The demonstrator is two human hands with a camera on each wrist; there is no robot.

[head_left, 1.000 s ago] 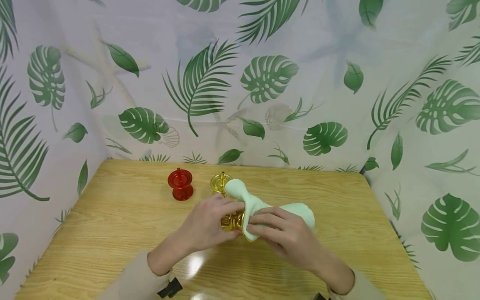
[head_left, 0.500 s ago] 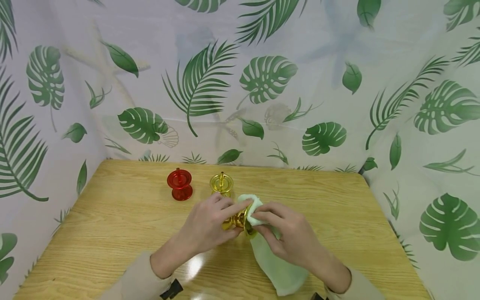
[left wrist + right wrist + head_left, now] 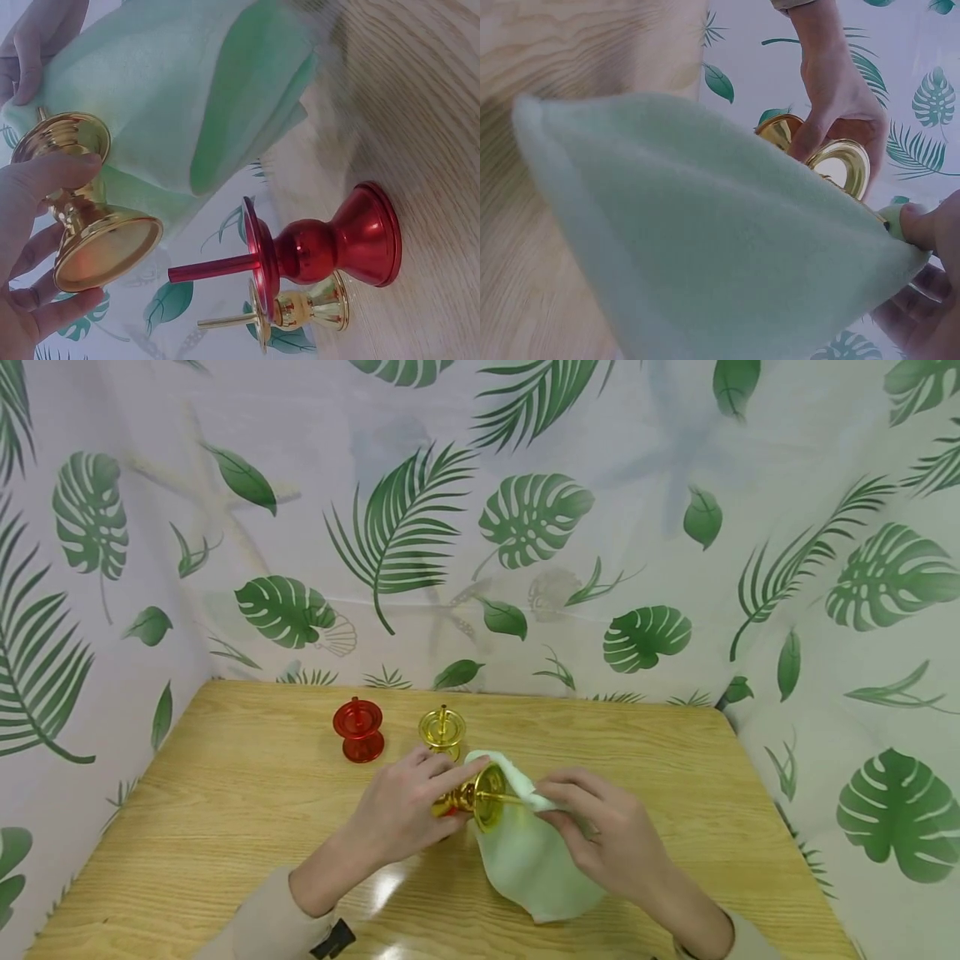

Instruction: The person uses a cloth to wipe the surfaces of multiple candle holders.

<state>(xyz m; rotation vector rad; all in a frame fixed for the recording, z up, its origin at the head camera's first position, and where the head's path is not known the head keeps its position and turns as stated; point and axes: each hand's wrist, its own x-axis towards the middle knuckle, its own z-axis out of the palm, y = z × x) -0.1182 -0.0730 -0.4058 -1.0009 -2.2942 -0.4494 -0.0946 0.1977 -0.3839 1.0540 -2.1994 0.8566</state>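
My left hand (image 3: pixel 405 797) grips a gold candle holder (image 3: pixel 491 814) by its waist, tilted sideways so its dish and spike face right. A pale green cloth (image 3: pixel 536 868) is pinched between the thumb and fingers of my right hand (image 3: pixel 615 827), folded over the spike's tip. The rest of it hangs down below and behind the dish. In the left wrist view the holder's hollow base (image 3: pixel 112 247) points toward the camera, fingers around it. Seen from the right wrist, the cloth (image 3: pixel 690 225) covers much of the frame, and the dish (image 3: pixel 840 166) shows past its edge.
A red candle holder (image 3: pixel 362 731) stands upright on the wooden table (image 3: pixel 225 827) at the back left. Right of it stands a second gold candle holder (image 3: pixel 442 727), just beyond my left hand. A leaf-patterned backdrop (image 3: pixel 450 527) encloses the table behind and at both sides.
The cloth has gone from the dish's face to the rim, then out to the spike's tip, its loose part now hanging down. My right hand has moved right; the left keeps its hold.
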